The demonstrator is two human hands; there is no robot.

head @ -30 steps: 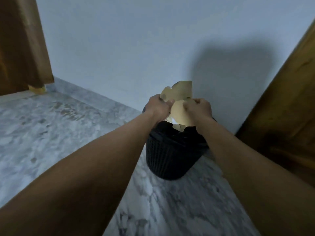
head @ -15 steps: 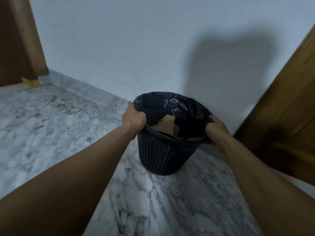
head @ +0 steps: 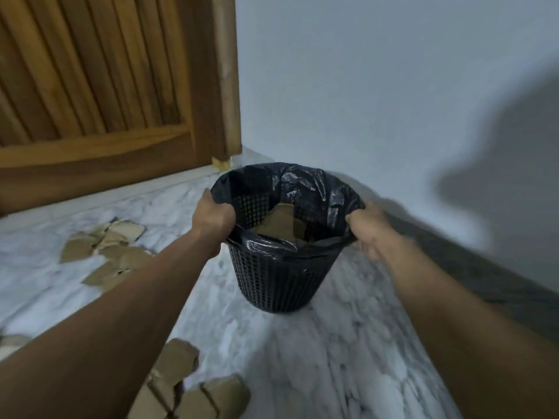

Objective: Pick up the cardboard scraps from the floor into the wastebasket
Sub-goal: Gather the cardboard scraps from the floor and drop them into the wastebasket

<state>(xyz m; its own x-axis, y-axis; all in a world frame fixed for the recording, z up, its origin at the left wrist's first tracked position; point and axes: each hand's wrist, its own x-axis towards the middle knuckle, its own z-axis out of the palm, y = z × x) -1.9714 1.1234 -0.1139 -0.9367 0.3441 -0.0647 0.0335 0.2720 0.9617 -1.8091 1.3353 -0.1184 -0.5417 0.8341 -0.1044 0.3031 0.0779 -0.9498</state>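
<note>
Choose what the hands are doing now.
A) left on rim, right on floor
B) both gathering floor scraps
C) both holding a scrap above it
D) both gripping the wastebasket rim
D: the left hand and right hand grip opposite sides of the wastebasket rim, while cardboard scraps lie untouched on the floor.

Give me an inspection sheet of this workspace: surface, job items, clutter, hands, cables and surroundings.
Surface: marble floor, grey-veined.
Job's things: black mesh wastebasket, upright, with a black liner; a cardboard piece inside; cardboard scraps on the floor at left, more near the bottom edge.
Clutter: nothing seen.
Hands: left hand and right hand grip the wastebasket rim on opposite sides.
Cables: nothing seen.
Surroundings: wooden door at left, pale wall behind.
</note>
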